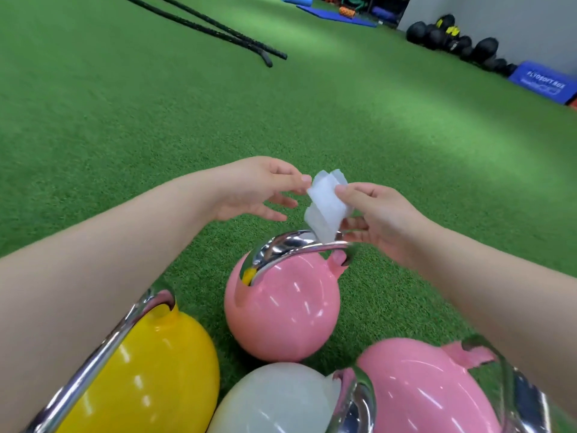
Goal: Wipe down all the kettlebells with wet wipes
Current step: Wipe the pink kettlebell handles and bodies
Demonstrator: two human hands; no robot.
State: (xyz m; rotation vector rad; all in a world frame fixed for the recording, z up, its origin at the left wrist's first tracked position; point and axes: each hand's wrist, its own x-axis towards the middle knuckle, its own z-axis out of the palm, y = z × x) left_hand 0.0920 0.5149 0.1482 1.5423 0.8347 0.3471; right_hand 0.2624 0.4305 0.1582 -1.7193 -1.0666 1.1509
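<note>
green turf (pixel 156 120) under you, four kettlebells clustered close, the far pink kettlebell (pixel 281 310) upright. your right hand (pixel 377 220) pinches the folded wet wipe (pixel 326 204) just above its chrome handle; your left hand (pixel 259 189) nips the wipe's edge.

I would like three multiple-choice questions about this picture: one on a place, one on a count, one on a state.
1. Where is the wet wipe?
A. on the turf
B. in the air above the far pink kettlebell
C. draped over the yellow kettlebell

2. How many kettlebells are visible?
A. two
B. three
C. four

3. What is the right hand doing?
A. pinching the wipe
B. gripping a chrome handle
C. resting flat on the turf

Answers:
1 B, the wipe hangs over that kettlebell's chrome handle.
2 C, one yellow, one whitish kettlebell, two pink including the near pink kettlebell.
3 A, its thumb and fingers clamp the wipe, and the left hand touches its edge.
</note>
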